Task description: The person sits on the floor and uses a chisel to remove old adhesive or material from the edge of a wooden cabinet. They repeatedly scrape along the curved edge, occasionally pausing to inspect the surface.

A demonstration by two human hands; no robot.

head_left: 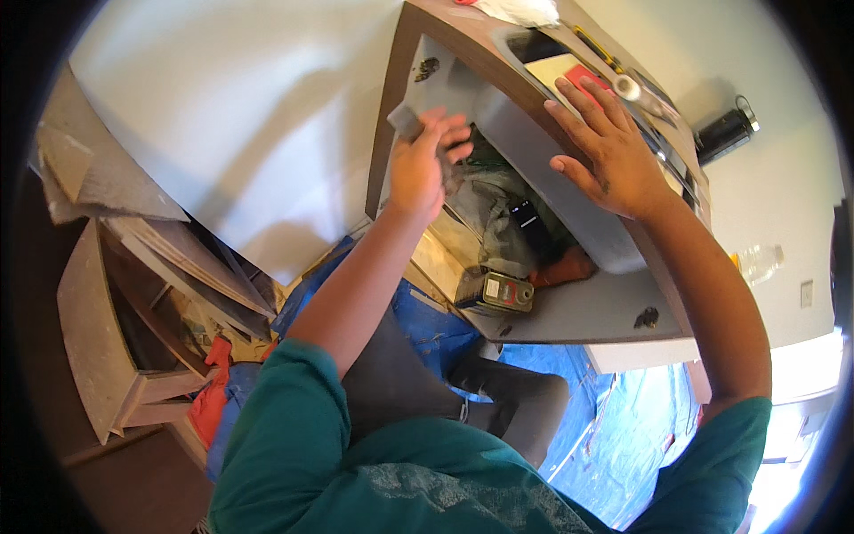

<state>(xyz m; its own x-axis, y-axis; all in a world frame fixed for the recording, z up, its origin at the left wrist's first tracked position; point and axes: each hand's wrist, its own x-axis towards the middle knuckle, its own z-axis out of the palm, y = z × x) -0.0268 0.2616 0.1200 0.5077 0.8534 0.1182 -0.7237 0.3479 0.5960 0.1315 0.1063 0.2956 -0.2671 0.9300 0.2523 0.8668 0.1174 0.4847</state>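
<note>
My left hand (418, 169) is raised by the near left side of an open wooden cabinet (396, 98). Its fingers are closed round a flat grey block (406, 123), partly hidden by the hand and slightly blurred, so its exact kind is unclear. My right hand (614, 156) has its fingers stretched out, palm down, over the cabinet's front edge, holding nothing. Just beyond its fingertips lies a red flat piece (583, 75). Inside the cabinet, a dark phone (531, 222) rests on crumpled plastic (503, 209), and a rectangular tin (495, 294) stands near the opening.
On the cabinet top are a yellow-and-black hand tool (598, 49) and a white roll (627, 87). A black bottle (727, 133) and a clear plastic bottle (759, 263) stand beyond. Wooden panels and frames (98, 329) lean at left. Blue sheeting (569, 383) covers floor.
</note>
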